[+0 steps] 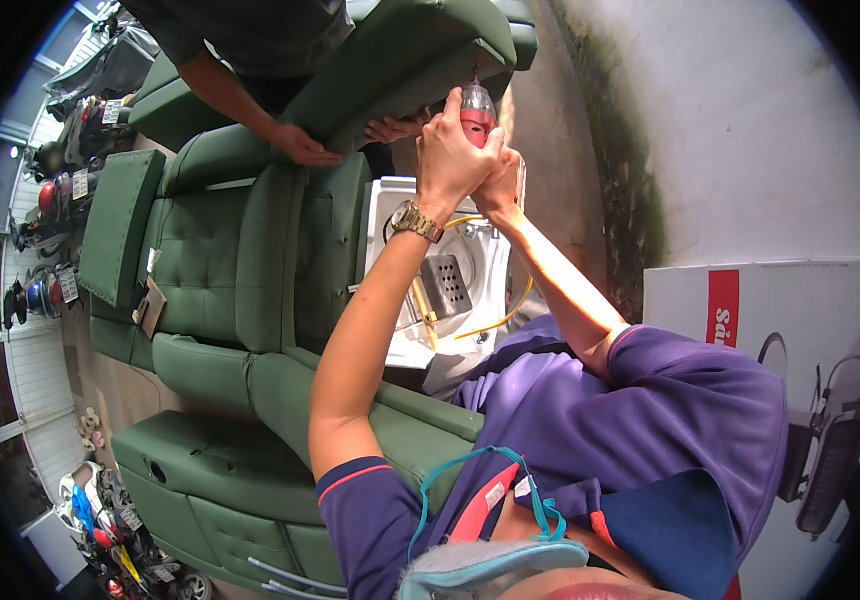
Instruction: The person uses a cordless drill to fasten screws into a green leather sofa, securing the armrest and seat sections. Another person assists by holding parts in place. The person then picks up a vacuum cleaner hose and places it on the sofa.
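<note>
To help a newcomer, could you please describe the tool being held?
Find the white basin beside the green upholstery. Above it in the picture, the person's left hand and right hand hold the tool. Its red body and grey nose stand out from the green.

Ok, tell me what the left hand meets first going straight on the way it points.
The left hand, on the red tool, would likely meet the green upholstered piece ahead first, though depth is unclear.

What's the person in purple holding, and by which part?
A red drill-like tool: the left hand grips its red body behind the grey nose; the right hand is there too, its hold mostly hidden.
</note>
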`<state>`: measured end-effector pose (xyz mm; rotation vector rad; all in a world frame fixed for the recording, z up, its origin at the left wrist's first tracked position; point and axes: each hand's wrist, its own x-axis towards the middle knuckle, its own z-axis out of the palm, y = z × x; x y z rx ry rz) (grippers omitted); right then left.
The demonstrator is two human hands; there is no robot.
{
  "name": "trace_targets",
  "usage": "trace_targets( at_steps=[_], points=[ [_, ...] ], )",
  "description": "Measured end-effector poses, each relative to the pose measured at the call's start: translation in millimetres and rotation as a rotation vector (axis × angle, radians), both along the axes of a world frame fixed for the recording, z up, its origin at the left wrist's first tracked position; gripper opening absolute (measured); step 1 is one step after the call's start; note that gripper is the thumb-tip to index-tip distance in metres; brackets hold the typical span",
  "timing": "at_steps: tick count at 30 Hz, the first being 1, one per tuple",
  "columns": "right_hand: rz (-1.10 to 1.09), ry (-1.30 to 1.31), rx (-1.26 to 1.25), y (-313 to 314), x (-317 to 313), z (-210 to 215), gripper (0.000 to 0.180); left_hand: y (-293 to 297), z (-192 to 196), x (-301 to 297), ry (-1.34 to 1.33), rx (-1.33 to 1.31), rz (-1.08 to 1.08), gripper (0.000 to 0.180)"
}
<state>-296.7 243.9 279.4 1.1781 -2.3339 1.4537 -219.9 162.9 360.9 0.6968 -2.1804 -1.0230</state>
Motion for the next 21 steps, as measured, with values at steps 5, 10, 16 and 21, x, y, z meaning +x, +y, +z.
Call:
trace_targets(
  at_steps=[5, 10, 16, 21],
  points=[
    [0.009, 0.043, 0.004, -2.9, -0.4, 3.2, 0.029, -0.7, 0.3, -0.4, 0.049, -0.017, 0.008, 0.078],
    [-0.006, 0.015, -0.018, -3.6, -0.6, 0.7, 0.028, -3.3, -0.3, -2.4, 0.009, -0.051, 0.008, 0.079],
    [0.004, -0.055, -0.033, -5.2, -5.7, -3.0, 0.026, -2.9, 1.6, -2.5, 0.008, -0.018, -0.019, 0.079],
    [0.019, -0.010, 0.017, -5.1, -8.8, -4.8, 0.028, -1.9, 0.6, -1.7, 0.032, -0.001, -0.009, 0.078]
  ],
)
